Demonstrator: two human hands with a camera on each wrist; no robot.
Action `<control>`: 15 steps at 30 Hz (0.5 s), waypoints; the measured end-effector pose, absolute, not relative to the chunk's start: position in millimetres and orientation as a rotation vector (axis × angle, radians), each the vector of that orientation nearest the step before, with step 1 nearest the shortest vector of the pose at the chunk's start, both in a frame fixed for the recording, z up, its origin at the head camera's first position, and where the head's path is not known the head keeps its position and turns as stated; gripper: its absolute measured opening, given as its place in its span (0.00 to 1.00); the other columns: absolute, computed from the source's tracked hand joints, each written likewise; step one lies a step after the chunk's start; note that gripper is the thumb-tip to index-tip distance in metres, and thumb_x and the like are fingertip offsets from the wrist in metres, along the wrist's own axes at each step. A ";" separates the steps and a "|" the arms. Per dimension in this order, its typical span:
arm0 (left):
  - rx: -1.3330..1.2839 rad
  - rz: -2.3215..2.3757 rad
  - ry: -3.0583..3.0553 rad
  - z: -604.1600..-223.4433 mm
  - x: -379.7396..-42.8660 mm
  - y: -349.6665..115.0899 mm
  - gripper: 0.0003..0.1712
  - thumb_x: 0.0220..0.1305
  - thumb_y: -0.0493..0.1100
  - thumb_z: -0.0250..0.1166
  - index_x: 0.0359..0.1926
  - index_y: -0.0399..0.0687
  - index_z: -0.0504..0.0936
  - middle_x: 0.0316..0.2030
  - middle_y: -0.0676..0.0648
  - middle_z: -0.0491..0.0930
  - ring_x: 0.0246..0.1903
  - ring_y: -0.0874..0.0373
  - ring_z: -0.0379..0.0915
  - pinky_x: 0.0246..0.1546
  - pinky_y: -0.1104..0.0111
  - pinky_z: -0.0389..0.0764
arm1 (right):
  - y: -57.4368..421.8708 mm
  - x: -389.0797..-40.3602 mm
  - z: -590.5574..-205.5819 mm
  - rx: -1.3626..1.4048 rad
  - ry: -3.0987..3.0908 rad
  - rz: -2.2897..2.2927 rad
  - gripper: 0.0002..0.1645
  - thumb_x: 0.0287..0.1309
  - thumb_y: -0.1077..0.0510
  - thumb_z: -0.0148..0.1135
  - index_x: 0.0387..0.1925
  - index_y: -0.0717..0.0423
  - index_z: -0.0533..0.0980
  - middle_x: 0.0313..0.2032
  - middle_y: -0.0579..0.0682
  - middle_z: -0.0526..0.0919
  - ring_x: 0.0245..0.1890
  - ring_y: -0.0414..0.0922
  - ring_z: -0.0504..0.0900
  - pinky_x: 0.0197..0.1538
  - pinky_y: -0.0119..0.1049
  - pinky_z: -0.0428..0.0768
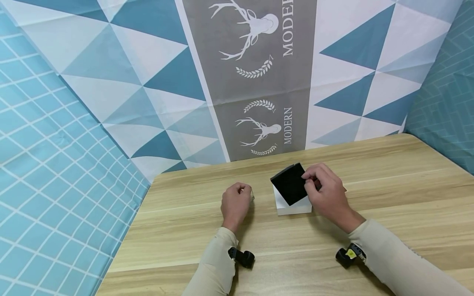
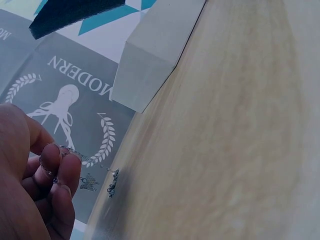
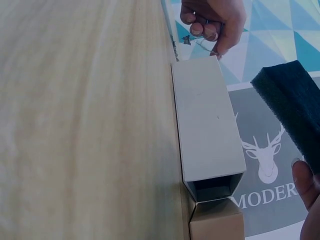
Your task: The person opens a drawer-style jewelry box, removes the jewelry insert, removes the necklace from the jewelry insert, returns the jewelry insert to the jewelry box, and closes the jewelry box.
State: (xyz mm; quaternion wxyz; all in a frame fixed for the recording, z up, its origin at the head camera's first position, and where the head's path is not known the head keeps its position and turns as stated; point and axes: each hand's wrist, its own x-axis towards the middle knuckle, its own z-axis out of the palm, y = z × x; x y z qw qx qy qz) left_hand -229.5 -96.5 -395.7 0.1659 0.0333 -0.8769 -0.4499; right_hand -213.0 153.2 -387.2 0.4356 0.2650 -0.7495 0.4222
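Note:
My left hand [image 1: 235, 203] pinches a thin silver chain [image 2: 75, 151], part of it looped round the fingers. A small butterfly-shaped charm [image 2: 89, 182] and a beaded end [image 2: 113, 183] dangle from it. My right hand [image 1: 328, 196] grips a square black foam pad [image 1: 290, 185] by its right edge, tilted above a white box [image 1: 294, 209]. The box stands on the table between the hands, with an opening in the end towards my right hand. In the right wrist view, the pad [image 3: 292, 102] appears thick and apart from the box.
A brown cardboard piece [image 3: 217, 225] adjoins the open end of the white box, mostly hidden by my right hand in the head view. Beneath everything is a wood-grain table [image 1: 185, 230]. Patterned cloth [image 1: 259, 90] hangs behind its far edge.

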 end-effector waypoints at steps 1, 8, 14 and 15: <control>0.097 -1.280 -2.497 -395.8 -229.7 -96.4 0.12 0.65 0.46 0.60 0.35 0.49 0.89 0.18 0.55 0.75 0.18 0.59 0.69 0.19 0.65 0.68 | 153.3 -213.2 -387.0 0.661 -1.865 1.050 0.12 0.54 0.73 0.50 0.31 0.61 0.78 0.35 0.49 0.79 0.27 0.36 0.70 0.31 0.24 0.68; 0.069 -1.309 -2.466 -394.9 -229.5 -96.5 0.13 0.68 0.46 0.59 0.35 0.48 0.89 0.19 0.55 0.75 0.18 0.58 0.68 0.19 0.65 0.67 | 152.5 -211.8 -386.6 0.657 -1.887 1.066 0.12 0.53 0.74 0.52 0.31 0.59 0.79 0.35 0.50 0.79 0.27 0.38 0.70 0.32 0.24 0.68; 0.047 -1.330 -2.458 -394.4 -228.5 -96.9 0.13 0.68 0.45 0.58 0.36 0.47 0.88 0.19 0.54 0.75 0.17 0.59 0.67 0.18 0.66 0.66 | 151.0 -212.7 -387.9 0.674 -1.851 1.054 0.12 0.51 0.75 0.54 0.31 0.59 0.79 0.34 0.51 0.79 0.27 0.37 0.69 0.31 0.24 0.68; 0.046 -1.327 -2.459 -394.3 -228.4 -96.9 0.13 0.68 0.45 0.58 0.36 0.47 0.88 0.18 0.54 0.75 0.17 0.58 0.67 0.18 0.66 0.66 | 151.1 -212.8 -388.1 0.674 -1.850 1.053 0.12 0.51 0.75 0.54 0.31 0.59 0.79 0.34 0.51 0.79 0.27 0.37 0.69 0.31 0.24 0.68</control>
